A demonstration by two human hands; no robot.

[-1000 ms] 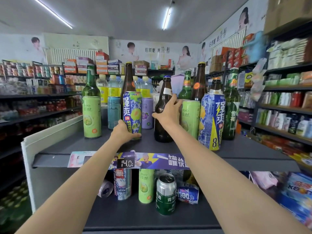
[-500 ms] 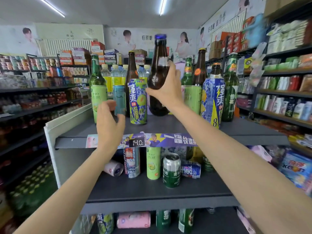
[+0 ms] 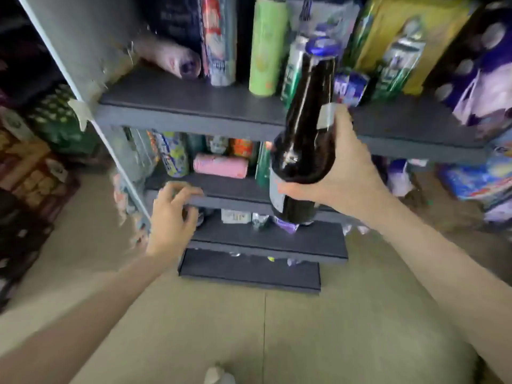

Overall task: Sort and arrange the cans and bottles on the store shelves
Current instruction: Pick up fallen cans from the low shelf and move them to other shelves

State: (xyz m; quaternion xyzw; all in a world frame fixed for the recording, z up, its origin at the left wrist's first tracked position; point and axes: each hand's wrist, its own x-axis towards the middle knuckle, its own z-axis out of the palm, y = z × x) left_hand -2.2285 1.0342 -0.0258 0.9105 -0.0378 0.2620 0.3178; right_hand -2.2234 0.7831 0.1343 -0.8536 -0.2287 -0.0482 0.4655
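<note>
While right hand [image 3: 342, 173] grips brown bottle [image 3: 303, 139], left hand [image 3: 171, 217] hovers

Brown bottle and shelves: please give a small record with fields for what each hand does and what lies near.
right hand: right hand grips the brown bottle around its body, in front of the shelves
bottle pose: roughly upright, blue cap on top, tilted slightly
left hand: left hand holds nothing, fingers loosely curled at the edge of a lower shelf
nearby: pink can lying on its side on that shelf; light green can standing on the shelf above
image quality: blurred by motion
</note>
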